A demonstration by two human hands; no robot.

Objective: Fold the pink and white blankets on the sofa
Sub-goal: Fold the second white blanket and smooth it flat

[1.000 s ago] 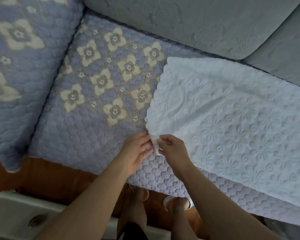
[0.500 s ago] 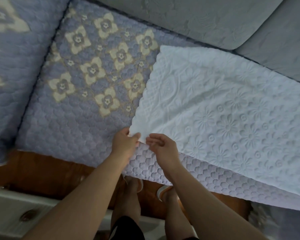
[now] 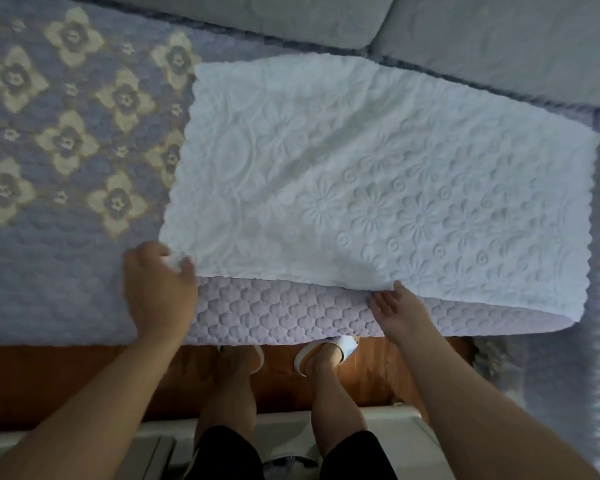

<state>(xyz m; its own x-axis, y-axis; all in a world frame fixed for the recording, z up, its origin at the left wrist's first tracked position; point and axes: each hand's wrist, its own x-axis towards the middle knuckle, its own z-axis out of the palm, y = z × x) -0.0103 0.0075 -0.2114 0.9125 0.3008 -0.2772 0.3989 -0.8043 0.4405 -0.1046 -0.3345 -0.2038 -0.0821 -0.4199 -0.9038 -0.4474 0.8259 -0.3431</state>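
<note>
The white embossed floral blanket (image 3: 378, 174) lies folded on the sofa seat, spread over a pale pink quilted blanket (image 3: 274, 311) whose scalloped stitching shows along the front edge. The left hand (image 3: 158, 289) grasps the white blanket's near left corner, fingers curled round bunched cloth. The right hand (image 3: 395, 306) lies with relaxed, straight fingers at the white blanket's near edge, holding nothing. Beneath both is the lavender quilted sofa cover with cream flowers (image 3: 66, 140); grey back cushions (image 3: 499, 39) stand behind.
</note>
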